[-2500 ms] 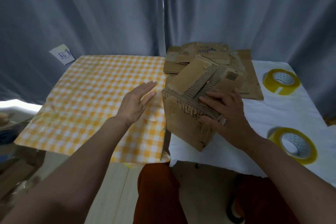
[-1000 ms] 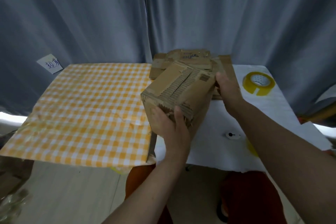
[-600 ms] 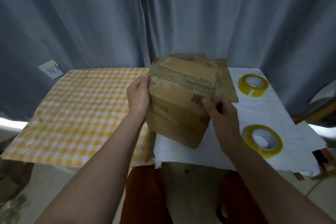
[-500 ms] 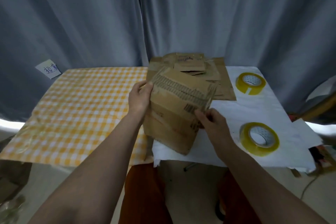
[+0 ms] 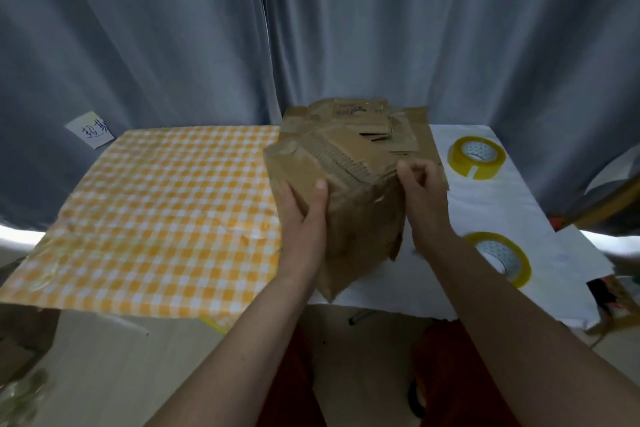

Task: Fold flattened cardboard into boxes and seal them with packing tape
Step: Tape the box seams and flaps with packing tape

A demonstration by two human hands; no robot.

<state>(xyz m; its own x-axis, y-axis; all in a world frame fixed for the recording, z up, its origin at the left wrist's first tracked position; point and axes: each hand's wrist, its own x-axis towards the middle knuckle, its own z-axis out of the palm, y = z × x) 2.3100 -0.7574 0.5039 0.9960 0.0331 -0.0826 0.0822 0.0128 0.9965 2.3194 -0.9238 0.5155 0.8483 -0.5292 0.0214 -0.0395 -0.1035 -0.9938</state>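
A: We see grey curtains [image 5: 173, 28] across the back, then the table with an orange-and-white checked cloth [image 5: 156, 211] on its left half and a white sheet [image 5: 485, 204] on its right half.

B: We hold the folded cardboard box [image 5: 356, 211] tilted over the seam where the 2 covers meet, 1 corner pointing down toward us. Its top flaps look closed, with bare corrugated ridges showing along them. We cannot see inside it.

A: Behind it lies the stack of flattened cardboard [image 5: 360, 118]; the top piece has dark handwriting that we cannot read.

B: Our left hand [image 5: 304, 208] grasps the box's near left face, thumb pressed flat on the cardboard, fingers wrapped round its edge. Our right hand [image 5: 420, 191] sits at the upper right corner, fingers curled in as if pinching the flap edge; the blur leaves us unsure of the exact contact.

A: 2 rolls of yellowish packing tape sit on the white sheet: the far roll [image 5: 477, 157] and the near roll [image 5: 502, 262], just right of our right forearm.

B: A small paper note [image 5: 90, 129] on the left curtain carries blue handwritten characters, too small to read.
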